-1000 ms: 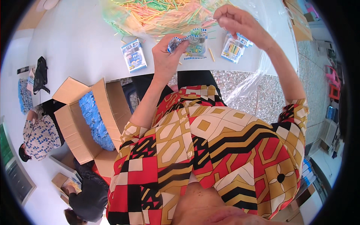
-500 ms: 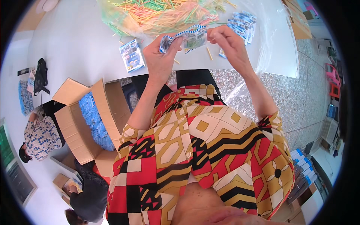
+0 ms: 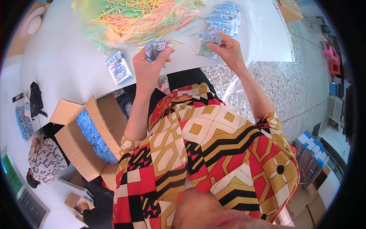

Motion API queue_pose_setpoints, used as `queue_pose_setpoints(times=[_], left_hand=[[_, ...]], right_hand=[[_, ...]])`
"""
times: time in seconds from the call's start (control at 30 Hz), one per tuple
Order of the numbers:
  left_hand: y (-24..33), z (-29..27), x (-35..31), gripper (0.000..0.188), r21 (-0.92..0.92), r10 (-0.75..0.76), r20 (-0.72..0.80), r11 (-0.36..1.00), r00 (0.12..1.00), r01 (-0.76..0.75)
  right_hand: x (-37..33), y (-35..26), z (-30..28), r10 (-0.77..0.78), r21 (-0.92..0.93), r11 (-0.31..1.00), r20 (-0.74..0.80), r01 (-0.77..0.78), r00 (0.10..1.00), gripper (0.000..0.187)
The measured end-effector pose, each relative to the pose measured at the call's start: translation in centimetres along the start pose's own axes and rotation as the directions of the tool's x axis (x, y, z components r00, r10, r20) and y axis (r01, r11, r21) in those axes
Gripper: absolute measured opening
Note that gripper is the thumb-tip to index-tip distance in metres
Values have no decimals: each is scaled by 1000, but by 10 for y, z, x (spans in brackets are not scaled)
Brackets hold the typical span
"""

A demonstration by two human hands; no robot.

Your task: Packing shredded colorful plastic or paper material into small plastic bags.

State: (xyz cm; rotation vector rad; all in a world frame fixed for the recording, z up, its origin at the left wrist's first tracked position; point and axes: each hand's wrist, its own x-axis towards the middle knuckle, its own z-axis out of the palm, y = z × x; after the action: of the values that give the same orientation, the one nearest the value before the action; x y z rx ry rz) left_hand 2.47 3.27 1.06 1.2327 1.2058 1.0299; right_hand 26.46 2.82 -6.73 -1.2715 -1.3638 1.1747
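My left hand (image 3: 146, 70) is closed around a small blue-and-white striped packet (image 3: 155, 49), perhaps more than one, above the table's near edge. In my right hand (image 3: 230, 53) a clear packet with blue striped edges (image 3: 207, 47) is pinched between thumb and fingers, with something greenish showing through it. It hangs just below a fanned row of similar packets (image 3: 225, 19). A flat stack of blue-and-white packets (image 3: 118, 68) lies left of my left hand. Beyond both hands rests a clear plastic bag (image 3: 91, 24) spilling thin coloured sticks (image 3: 133, 17).
Loose sticks lie on the white table (image 3: 68, 49). Below its left side stands an open cardboard box (image 3: 74, 143) with blue packets (image 3: 93, 133). Two people (image 3: 47, 160) work at the left. Clear plastic film hangs over the right table edge. Red and pink stools (image 3: 331, 57) stand far right.
My hands, earlier close together on a packet, have moved apart. My right hand now holds a packet near the fanned row, while my left keeps its own. The whole view has shifted slightly.
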Motion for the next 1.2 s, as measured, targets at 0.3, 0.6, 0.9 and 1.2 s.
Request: queue_pose_setpoints(times=[0.3,0.6,0.9,1.2], left_hand=[[-5,1,-2,33,-306,-223,236,907,946,290],[-10,-3,-6,29,-201,-209,196,948,958,247],[-8,-5,-12,19,-33,-66,78,997,995,69],[-8,-9,-19,17,74,-7,-5,997,1000,7]], right_hand=[[25,32,-43,-194,-292,948,-204,129,959,26],[26,-29,-32,-541,-711,660,-226,242,810,35],[32,-94,41,-468,-189,829,280,526,838,36],[40,-110,60,-328,-91,907,460,411,825,20]])
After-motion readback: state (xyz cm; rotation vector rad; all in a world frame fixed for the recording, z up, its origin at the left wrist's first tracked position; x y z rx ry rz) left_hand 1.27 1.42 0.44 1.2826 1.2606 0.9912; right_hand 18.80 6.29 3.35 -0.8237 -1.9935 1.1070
